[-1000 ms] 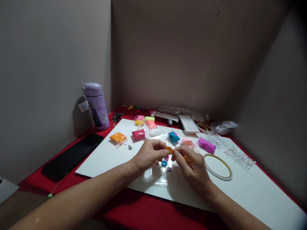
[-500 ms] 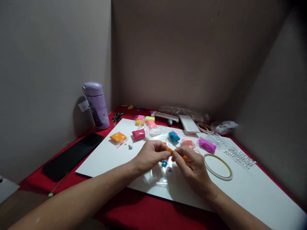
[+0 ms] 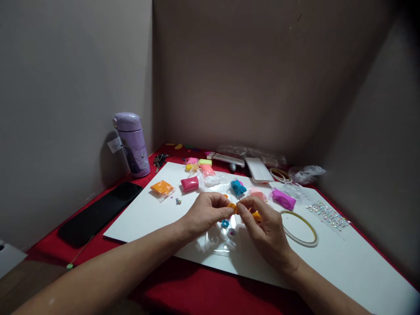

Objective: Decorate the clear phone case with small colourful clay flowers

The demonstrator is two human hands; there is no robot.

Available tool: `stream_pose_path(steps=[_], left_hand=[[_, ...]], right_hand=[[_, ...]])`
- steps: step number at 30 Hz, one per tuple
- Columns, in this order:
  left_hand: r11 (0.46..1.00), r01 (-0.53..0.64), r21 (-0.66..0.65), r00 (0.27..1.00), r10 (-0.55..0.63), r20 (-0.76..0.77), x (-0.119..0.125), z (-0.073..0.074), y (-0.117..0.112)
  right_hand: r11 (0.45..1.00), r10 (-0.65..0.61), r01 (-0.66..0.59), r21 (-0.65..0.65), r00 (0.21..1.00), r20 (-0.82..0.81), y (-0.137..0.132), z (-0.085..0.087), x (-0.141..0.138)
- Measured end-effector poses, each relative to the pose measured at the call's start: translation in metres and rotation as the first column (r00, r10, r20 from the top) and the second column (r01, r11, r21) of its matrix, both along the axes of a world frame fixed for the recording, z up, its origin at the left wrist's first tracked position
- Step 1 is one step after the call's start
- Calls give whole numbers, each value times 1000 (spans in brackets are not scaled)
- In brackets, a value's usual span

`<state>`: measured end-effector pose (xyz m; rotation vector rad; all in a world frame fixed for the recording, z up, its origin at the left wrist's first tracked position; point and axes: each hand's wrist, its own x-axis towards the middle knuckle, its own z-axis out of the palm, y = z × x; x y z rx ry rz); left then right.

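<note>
Above the white board [image 3: 144,223], my left hand [image 3: 208,214] pinches a small piece of orange clay [image 3: 232,207] between thumb and fingers. Meeting it from the other side, my right hand [image 3: 262,221] has its thumb and index fingertips closed at the clay's edge. A second orange lump [image 3: 256,215] shows under the curled fingers of that hand, apparently held there. Below the hands lies a clear plastic sheet [image 3: 218,247], bearing a small blue clay piece [image 3: 225,223] and a small round whitish piece [image 3: 231,232].
Clay packets lie around: orange [image 3: 162,188], dark pink [image 3: 189,184], teal [image 3: 238,188], purple [image 3: 283,199]. Right are a tape roll [image 3: 316,238] and a rhinestone sheet [image 3: 328,215]. Left stand a purple bottle [image 3: 133,146] and a black phone-like slab [image 3: 98,214]. Walls enclose the back.
My right fingertips have shifted slightly up against the orange clay, and the lump under the right fingers shows more. A thin stick-like tip by the right index finger no longer shows. My left hand is nearly still.
</note>
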<state>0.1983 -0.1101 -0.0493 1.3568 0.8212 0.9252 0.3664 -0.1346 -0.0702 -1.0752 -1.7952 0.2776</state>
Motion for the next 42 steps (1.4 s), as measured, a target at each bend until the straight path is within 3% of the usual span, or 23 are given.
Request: stream_pose_path(steps=[12,25,33,42], left_hand=[[1000,-14,24,1000,14,13,-1,2,0],[997,-50,62,997,54,-60,-2,4,0],[999,8,-33,1000,-8,-18,-2,-2,2],[1000,-16,-7,1000,16,-23,-1,1,-1]], right_hand=[[997,49,-51,59,998,29,0,-1,-1],[1000,31,-31,0,999,20,1,-2,-1],[1000,17,-18,-3,999,-52,0,-1,-1],[999,37,-38,-11,998,-42,-1,1,-2]])
